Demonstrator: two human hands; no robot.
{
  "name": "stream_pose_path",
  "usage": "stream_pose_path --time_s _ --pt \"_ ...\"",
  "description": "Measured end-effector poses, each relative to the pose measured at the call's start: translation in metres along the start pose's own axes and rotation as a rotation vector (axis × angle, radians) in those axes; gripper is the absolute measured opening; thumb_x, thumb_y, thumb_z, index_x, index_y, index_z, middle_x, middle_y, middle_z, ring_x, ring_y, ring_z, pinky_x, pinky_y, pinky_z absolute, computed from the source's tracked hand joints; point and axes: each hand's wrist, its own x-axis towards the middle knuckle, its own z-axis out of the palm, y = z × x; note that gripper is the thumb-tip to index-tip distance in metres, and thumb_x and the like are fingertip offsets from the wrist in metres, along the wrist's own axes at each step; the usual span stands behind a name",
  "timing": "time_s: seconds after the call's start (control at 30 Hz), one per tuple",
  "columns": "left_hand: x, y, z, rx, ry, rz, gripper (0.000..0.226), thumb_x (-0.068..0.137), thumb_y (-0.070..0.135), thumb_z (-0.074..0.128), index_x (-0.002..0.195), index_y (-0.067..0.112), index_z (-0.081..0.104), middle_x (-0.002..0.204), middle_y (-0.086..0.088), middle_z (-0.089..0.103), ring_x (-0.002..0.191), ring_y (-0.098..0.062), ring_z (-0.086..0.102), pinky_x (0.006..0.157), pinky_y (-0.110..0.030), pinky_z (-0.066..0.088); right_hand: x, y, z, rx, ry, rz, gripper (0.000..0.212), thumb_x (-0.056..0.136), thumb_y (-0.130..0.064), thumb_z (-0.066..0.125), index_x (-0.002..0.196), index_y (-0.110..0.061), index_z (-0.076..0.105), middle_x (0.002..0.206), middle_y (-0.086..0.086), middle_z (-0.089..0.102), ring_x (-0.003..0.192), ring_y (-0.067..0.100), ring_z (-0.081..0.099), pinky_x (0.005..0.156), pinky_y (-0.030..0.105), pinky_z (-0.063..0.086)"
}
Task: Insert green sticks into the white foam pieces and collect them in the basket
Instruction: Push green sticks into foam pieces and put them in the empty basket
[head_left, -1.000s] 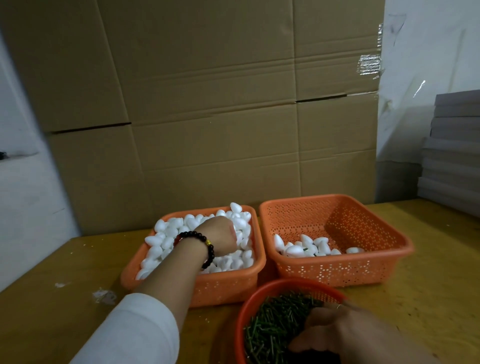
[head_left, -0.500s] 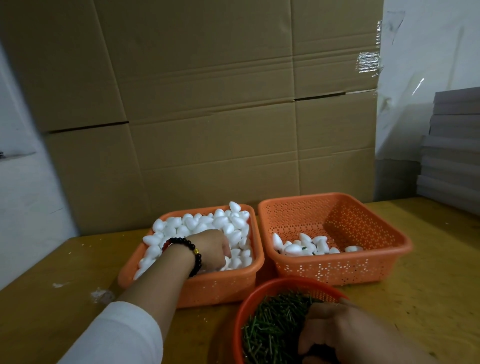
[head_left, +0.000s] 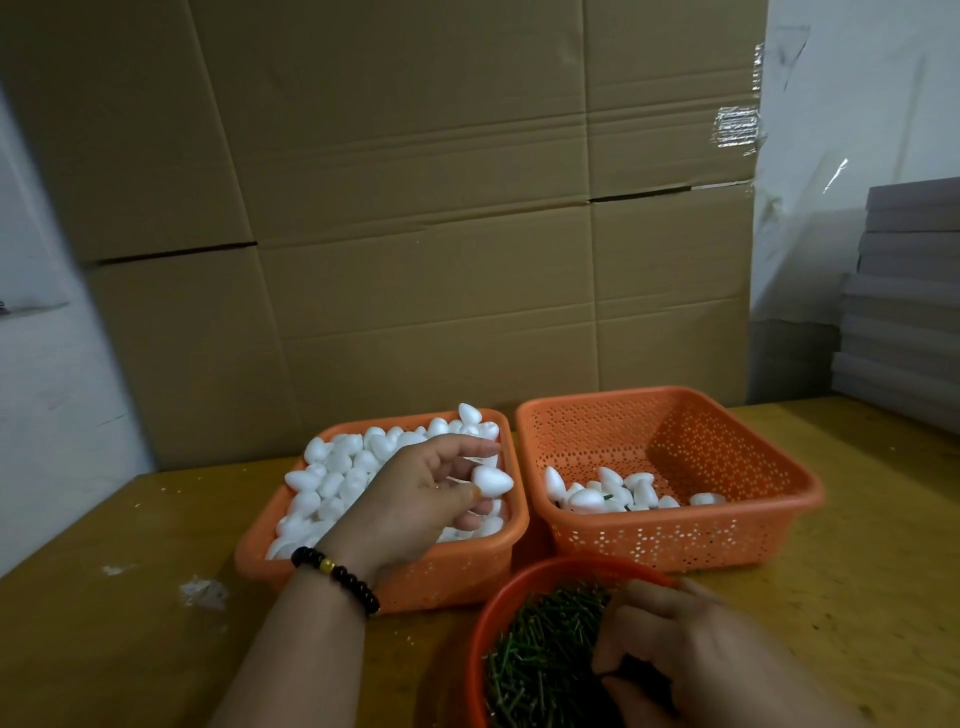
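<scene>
Foam piece (head_left: 491, 479) is pinched in left hand (head_left: 415, 499), long axis pointing right; right hand (head_left: 691, 654) fingers curl into green sticks (head_left: 540, 654), grip unclear

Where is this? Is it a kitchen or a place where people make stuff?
Probably a small workshop or packing room, not a kitchen. Big cardboard boxes stand behind the wooden table, and orange baskets hold heaps of white foam pieces and green sticks for hand assembly.
</scene>
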Motion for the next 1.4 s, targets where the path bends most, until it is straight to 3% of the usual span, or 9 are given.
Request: stream_pose_path --time_s 0.03,0.13,0.27,0.57,0.8,0.93,1.07,1.2,1.4 --pt "-0.002 0.003 0.003 -0.043 -0.011 0.009 0.038 0.09 -0.007 0.055 0.114 0.02 0.066 0.106 -0.005 0.069 0.086 -0.014 0.069 0.073 -0.024 0.054 -0.029 0.007 -0.018 0.074 -0.086 0.047 0.012 0.063 -0.042 0.059 0.075 -0.041 0.06 0.081 -0.03 0.056 0.077 -0.009 0.056 0.064 0.007 0.048" --pt "-0.005 0.006 0.009 -0.222 -0.078 -0.001 0.037 0.092 -0.013 0.047 0.109 0.012 0.067 0.101 -0.009 0.069 0.082 -0.016 0.065 0.071 -0.024 0.054 -0.055 0.031 -0.027 0.035 -0.071 0.238 0.011 0.063 -0.041 0.057 0.073 -0.039 0.061 0.079 -0.029 0.056 0.074 -0.008 0.054 0.064 0.006 0.046" --pt "-0.01 0.01 0.014 -0.456 -0.19 -0.014 0.033 0.088 -0.017 0.048 0.11 0.001 0.064 0.093 -0.011 0.068 0.079 -0.018 0.063 0.067 -0.026 0.054 -0.05 0.028 -0.019 0.126 -0.089 0.195 0.009 0.064 -0.041 0.057 0.071 -0.039 0.061 0.076 -0.029 0.056 0.072 -0.006 0.055 0.062 0.01 0.049" --pt "-0.01 0.016 0.026 -0.544 -0.172 -0.001 0.03 0.079 -0.016 0.061 0.105 0.0 0.061 0.083 -0.006 0.069 0.068 -0.017 0.065 0.057 -0.024 0.053 -0.05 0.029 -0.026 0.132 -0.129 0.21 0.008 0.062 -0.038 0.055 0.068 -0.037 0.061 0.071 -0.026 0.055 0.067 -0.004 0.056 0.059 0.011 0.049" --pt "-0.012 0.018 0.034 -0.644 -0.207 -0.018 0.03 0.082 0.004 0.065 0.111 0.005 0.056 0.105 -0.017 0.069 0.073 -0.022 0.066 0.057 -0.027 0.054 -0.053 0.034 -0.022 0.179 -0.096 0.292 0.02 0.068 -0.042 0.048 0.077 -0.034 0.063 0.071 -0.027 0.053 0.074 -0.001 0.057 0.063 0.015 0.049" --pt "-0.011 0.018 0.035 -0.737 -0.277 -0.033 0.027 0.086 0.007 0.054 0.113 0.008 0.054 0.114 -0.02 0.067 0.077 -0.022 0.066 0.058 -0.028 0.052 -0.054 0.035 -0.021 0.188 -0.126 0.339 0.025 0.071 -0.043 0.049 0.087 -0.03 0.063 0.08 -0.02 0.06 0.079 0.002 0.058 0.07 0.019 0.048" --pt "-0.011 0.017 0.036 -0.839 -0.361 -0.038 0.039 0.086 0.011 0.054 0.124 0.01 0.054 0.117 -0.02 0.066 0.079 -0.023 0.066 0.061 -0.03 0.053 -0.054 0.032 -0.021 0.185 -0.071 0.371 0.029 0.063 -0.044 0.046 0.077 -0.027 0.064 0.071 -0.014 0.064 0.065 0.005 0.061 0.057 0.024 0.051" --pt "-0.012 0.016 0.038 -0.942 -0.444 -0.06 0.039 0.083 0.015 0.058 0.121 0.011 0.056 0.119 -0.02 0.065 0.081 -0.023 0.066 0.063 -0.033 0.053 -0.052 0.029 -0.023 0.141 0.02 0.322 0.01 0.058 -0.031 0.061 0.067 -0.03 0.06 0.059 -0.017 0.059 0.049 0.0 0.055 0.04 0.019 0.044" --pt "-0.012 0.016 0.041 -1.066 -0.516 -0.133 0.026 0.083 0.019 0.059 0.108 0.015 0.064 0.12 -0.015 0.066 0.084 -0.022 0.068 0.066 -0.031 0.053 -0.052 0.029 -0.022 0.134 0.097 0.295 0.017 0.054 -0.022 0.066 0.069 -0.029 0.06 0.056 -0.017 0.059 0.046 0.0 0.054 0.038 0.018 0.042"
